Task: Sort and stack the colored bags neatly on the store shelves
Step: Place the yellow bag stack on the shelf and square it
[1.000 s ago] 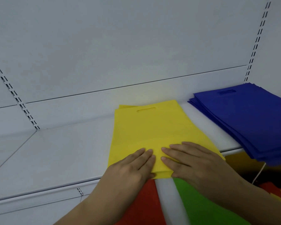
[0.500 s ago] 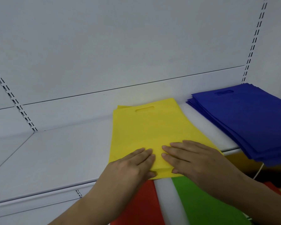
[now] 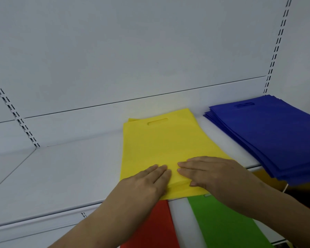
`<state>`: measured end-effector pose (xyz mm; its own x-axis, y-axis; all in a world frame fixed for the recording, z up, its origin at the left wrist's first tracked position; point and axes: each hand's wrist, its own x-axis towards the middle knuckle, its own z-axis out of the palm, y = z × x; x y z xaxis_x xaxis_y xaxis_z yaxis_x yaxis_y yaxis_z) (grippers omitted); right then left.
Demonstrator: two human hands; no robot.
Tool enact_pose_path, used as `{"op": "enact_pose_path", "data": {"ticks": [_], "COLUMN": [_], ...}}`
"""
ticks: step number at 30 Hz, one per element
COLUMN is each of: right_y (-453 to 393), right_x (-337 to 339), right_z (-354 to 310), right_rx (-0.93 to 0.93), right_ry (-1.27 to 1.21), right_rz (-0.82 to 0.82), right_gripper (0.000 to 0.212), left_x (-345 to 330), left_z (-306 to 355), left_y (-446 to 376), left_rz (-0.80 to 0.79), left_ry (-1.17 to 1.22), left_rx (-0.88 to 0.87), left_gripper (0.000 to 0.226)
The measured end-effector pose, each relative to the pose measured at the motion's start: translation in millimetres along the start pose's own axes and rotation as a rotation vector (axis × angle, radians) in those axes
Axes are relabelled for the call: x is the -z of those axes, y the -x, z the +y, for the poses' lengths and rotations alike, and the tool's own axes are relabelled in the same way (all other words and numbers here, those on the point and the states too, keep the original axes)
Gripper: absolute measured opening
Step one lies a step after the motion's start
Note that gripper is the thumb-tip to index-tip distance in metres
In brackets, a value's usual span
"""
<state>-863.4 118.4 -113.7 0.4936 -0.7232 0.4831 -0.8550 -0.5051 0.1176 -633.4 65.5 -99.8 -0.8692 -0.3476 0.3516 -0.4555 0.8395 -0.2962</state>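
A yellow bag (image 3: pixel 165 142) lies flat on the white shelf (image 3: pixel 61 172), its cut-out handle toward the back panel. A second yellow edge peeks out under its far left corner. My left hand (image 3: pixel 147 181) and my right hand (image 3: pixel 209 172) press flat on the bag's near end, fingers straight, fingertips almost meeting. The bag's near edge hangs slightly over the shelf front. To the right, a stack of blue bags (image 3: pixel 276 135) rests on the same shelf, overhanging the front edge.
On a lower shelf under my arms lie a red bag (image 3: pixel 157 228) and a green bag (image 3: pixel 222 224), with a white gap between them. Slotted uprights (image 3: pixel 16 115) run up the back panel at left and right. Left of the yellow bag the shelf is bare.
Both hands stay flat on the yellow bag's near end. The bag and hands hardly moved; only the view shifted slightly.
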Motion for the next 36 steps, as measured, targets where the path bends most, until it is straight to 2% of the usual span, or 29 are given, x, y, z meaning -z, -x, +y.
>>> {"op": "enact_pose_path", "data": {"ticks": [5, 12, 23, 27, 30, 33, 36], "right_y": [0, 5, 5, 5, 6, 5, 3], "right_x": [0, 3, 1, 6, 12, 11, 9], "right_z": [1, -7, -3, -5, -7, -7, -5], "right_rx": [-0.014, -0.001, 0.013, 0.07, 0.09, 0.076, 0.086], "right_ry": [0.056, 0.169, 0.115, 0.176, 0.197, 0.197, 0.202], "right_rz": [0.006, 0.058, -0.046, -0.05, -0.039, -0.051, -0.011], "right_gripper": [0.042, 0.04, 0.043, 0.042, 0.048, 0.052, 0.048], "left_x": [4, 6, -2, -9, -9, -5, 0], "left_z": [-6, -4, -8, -1, 10, 14, 12], "left_y": [-5, -5, -5, -4, -6, -9, -14], "left_rz": [-0.046, 0.012, -0.066, 0.025, 0.106, 0.119, 0.104], "left_ry": [0.08, 0.098, 0.096, -0.049, -0.108, -0.092, -0.053], "left_rx": [0.039, 0.019, 0.008, -0.024, 0.015, 0.041, 0.091], "left_gripper": [0.049, 0.043, 0.051, 0.044, 0.058, 0.043, 0.041]}}
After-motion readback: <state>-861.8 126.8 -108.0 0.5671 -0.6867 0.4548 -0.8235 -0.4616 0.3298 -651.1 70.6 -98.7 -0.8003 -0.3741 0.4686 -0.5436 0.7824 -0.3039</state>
